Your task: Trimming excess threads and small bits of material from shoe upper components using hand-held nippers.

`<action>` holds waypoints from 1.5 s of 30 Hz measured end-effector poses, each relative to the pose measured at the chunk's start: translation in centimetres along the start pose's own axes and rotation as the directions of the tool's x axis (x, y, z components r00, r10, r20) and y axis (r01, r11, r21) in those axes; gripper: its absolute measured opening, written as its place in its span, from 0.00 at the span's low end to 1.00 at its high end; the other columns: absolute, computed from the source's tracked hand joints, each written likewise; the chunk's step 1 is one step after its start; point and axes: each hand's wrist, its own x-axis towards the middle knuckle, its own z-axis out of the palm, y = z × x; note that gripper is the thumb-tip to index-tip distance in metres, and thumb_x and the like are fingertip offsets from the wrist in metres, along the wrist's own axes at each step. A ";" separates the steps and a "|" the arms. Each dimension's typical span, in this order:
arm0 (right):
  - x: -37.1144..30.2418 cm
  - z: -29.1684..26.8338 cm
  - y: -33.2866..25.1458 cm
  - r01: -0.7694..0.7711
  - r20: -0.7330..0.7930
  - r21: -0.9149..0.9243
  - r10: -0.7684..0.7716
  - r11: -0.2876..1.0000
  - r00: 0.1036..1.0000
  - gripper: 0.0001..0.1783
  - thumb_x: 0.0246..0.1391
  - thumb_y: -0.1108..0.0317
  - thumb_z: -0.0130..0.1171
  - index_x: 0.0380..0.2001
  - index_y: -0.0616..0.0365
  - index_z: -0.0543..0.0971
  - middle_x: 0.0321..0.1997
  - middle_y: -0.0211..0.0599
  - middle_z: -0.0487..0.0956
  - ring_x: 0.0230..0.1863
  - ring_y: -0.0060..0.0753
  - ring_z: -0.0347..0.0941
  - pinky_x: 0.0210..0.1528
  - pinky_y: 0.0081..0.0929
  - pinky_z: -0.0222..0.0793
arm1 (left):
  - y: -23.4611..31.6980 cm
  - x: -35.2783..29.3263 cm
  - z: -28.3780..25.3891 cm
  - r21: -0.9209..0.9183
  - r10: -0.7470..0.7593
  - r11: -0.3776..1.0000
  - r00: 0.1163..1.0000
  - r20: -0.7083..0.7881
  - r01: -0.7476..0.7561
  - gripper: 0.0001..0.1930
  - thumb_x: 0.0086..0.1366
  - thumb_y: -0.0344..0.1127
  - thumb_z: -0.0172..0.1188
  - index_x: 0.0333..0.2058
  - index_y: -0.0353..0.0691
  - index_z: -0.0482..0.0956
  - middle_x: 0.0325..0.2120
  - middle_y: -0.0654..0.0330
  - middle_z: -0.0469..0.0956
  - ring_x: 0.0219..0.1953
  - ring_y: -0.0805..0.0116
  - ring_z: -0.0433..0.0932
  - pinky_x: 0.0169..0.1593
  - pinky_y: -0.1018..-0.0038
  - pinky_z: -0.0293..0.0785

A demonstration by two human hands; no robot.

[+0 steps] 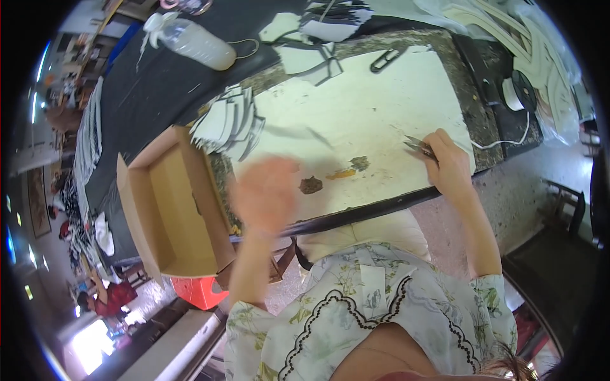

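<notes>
My right hand [449, 159] rests at the right part of the pale board [394, 95], closed around small thread snips [419, 145] whose pointed metal blades face left. My left hand [265, 193] is above the board's left edge, smeared by motion, so its fingers and anything in them cannot be made out. Just beyond it lies a fanned pile of white pieces with dark edging [230, 120]. Between my hands the board has a dark brown patch [311, 185] and an orange-brown worn mark [343, 174].
An open cardboard box [184, 216] stands left of my left hand. Farther back are a plastic bottle [194, 43], more white pieces [311, 60] and a black clip-like tool [384, 60]. A thread spool [519, 91] sits at the right. A person in red [114, 295] is far left.
</notes>
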 end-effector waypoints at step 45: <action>3.3 5.1 -5.8 -0.001 0.077 0.617 -0.059 0.787 0.995 0.05 0.63 0.68 0.51 0.36 0.58 0.71 0.20 0.37 0.77 0.17 0.38 0.71 0.24 0.30 0.66 | -19.0 21.7 13.4 -0.214 -0.500 0.752 0.751 0.432 0.624 0.40 0.49 0.55 0.72 0.52 0.26 0.75 0.45 0.47 0.80 0.48 0.59 0.80 0.52 0.69 0.74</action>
